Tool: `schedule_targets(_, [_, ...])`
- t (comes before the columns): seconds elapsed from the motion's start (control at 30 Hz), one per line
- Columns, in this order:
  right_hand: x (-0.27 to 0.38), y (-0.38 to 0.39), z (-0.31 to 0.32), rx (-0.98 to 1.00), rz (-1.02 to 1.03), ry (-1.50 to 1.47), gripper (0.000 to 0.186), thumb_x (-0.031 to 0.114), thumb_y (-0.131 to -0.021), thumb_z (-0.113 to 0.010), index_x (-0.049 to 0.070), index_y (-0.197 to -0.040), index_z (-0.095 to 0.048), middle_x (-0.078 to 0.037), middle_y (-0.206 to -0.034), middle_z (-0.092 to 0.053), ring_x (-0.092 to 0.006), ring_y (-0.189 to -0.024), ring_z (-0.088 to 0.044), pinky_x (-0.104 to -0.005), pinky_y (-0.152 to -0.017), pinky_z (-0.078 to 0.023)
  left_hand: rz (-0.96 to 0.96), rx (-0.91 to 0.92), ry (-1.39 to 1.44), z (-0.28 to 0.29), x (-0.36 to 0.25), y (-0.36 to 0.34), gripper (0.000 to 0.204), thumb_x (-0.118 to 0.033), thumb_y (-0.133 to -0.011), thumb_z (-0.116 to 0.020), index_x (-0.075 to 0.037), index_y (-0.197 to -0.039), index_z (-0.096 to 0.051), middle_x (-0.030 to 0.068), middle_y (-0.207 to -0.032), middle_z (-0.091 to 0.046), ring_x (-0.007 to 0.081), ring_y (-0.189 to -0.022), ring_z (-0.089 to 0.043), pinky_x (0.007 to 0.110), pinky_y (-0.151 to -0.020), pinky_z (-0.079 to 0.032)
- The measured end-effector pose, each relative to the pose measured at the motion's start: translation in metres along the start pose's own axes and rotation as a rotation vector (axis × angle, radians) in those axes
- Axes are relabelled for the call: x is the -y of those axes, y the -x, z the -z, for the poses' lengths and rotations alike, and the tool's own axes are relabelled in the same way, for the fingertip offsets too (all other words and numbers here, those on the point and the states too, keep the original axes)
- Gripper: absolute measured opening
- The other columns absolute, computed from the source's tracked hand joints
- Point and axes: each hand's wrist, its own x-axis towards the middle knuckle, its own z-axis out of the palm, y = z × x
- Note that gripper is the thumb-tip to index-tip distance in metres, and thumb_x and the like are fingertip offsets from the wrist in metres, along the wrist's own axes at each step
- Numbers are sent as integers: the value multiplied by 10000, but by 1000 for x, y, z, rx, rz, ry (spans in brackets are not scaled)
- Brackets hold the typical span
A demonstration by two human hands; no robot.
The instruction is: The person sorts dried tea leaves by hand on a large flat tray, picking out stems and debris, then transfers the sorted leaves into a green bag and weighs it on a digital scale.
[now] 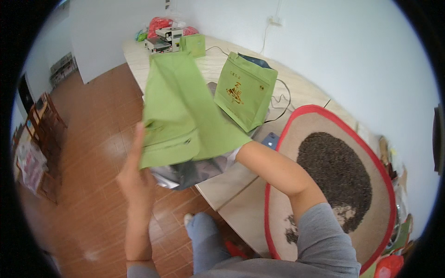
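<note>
I hold up a flat green foil pouch (178,111) with a silver inside showing at its lower open end. My left hand (134,167) is flat against the pouch's left lower edge, fingers pointing up. My right hand is hidden behind or inside the pouch; only its forearm (278,169) shows, reaching in from the right. A second green pouch with a gold print (244,90) stands upright on the table just behind.
A round woven tray with a red rim (278,139) holds a heap of dark loose tea (338,173) at right. A phone (271,140) lies beside it. A sealing machine (163,39), another green pouch and red bags sit at the table's far end. Tiled floor lies left.
</note>
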Motion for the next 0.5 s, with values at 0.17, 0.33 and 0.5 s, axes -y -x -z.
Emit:
schedule_targets(0.17, [-8,-37,-7,156,-222,-52,141,169,-800,-576,46,-825,-640,-132,-795,-646,-307,-722,-634,-428,-625,-507,148,248,72,-13,20,-40,598,135,-763,-459,-96,-1302,-574,173,-1050,-687,105,-724,-625,216,-705,-457])
schedule_targets(0.33, [23,-63,4,412,589,849,154,167,-811,-572,81,-929,-622,-90,-798,-616,-275,-717,-627,-390,-629,-493,519,372,237,-42,61,-105,327,11,-903,-481,0,-1209,-596,20,-894,-649,46,-754,-476,213,-680,-399])
schedule_targets(0.5, [72,-119,113,-565,169,846,100,75,-875,-616,13,-943,-656,-145,-887,-679,-210,-820,-673,-326,-747,-522,706,500,299,-33,101,-177,156,-72,-952,-512,62,-963,-590,-48,-723,-471,48,-697,-394,220,-608,-338])
